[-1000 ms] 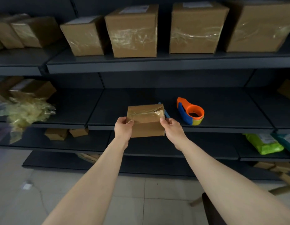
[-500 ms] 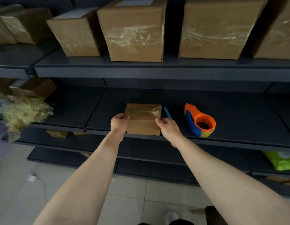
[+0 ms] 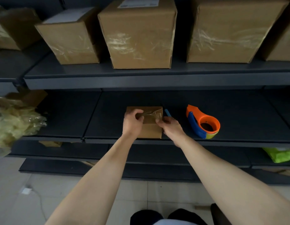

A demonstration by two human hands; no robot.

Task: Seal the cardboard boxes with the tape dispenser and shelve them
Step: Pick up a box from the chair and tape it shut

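Head view, left to right: crumpled tape waste; left hand curled on the small cardboard box, fingers bent onto its taped top; right hand pinching loose tape at the box's right edge; tape dispenser unheld nearby. Box rests on the middle shelf. Likely step: pressing the seal; next, shelving.

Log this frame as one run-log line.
phase: pressing tape | left hand: on small box | right hand: on its tape | box: on middle shelf | tape dispenser: idle, right
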